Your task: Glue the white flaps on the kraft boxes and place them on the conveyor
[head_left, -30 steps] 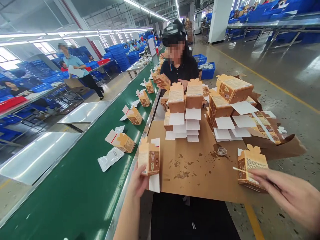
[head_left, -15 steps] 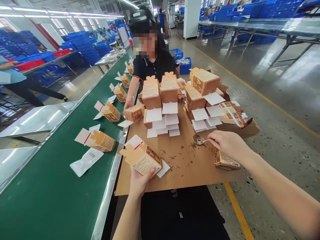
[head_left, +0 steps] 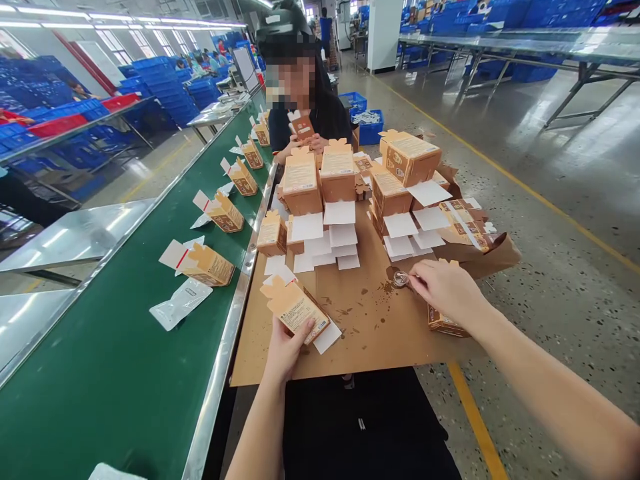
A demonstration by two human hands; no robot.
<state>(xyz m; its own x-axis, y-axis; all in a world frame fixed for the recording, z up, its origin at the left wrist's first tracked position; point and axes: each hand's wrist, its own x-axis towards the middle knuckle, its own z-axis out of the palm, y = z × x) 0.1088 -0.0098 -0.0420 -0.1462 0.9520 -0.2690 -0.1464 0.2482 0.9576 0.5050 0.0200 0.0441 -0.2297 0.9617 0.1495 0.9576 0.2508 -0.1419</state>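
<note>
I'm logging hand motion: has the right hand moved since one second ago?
Yes: judged against the small round clear dish, the right hand has moved left and forward, from well right of it to beside it.

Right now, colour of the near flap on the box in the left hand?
Near flap is white; head view.

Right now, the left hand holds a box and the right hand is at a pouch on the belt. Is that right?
Not quite: the head view shows the right hand at the clear dish on the cardboard instead. The left hand does hold a box.
</note>
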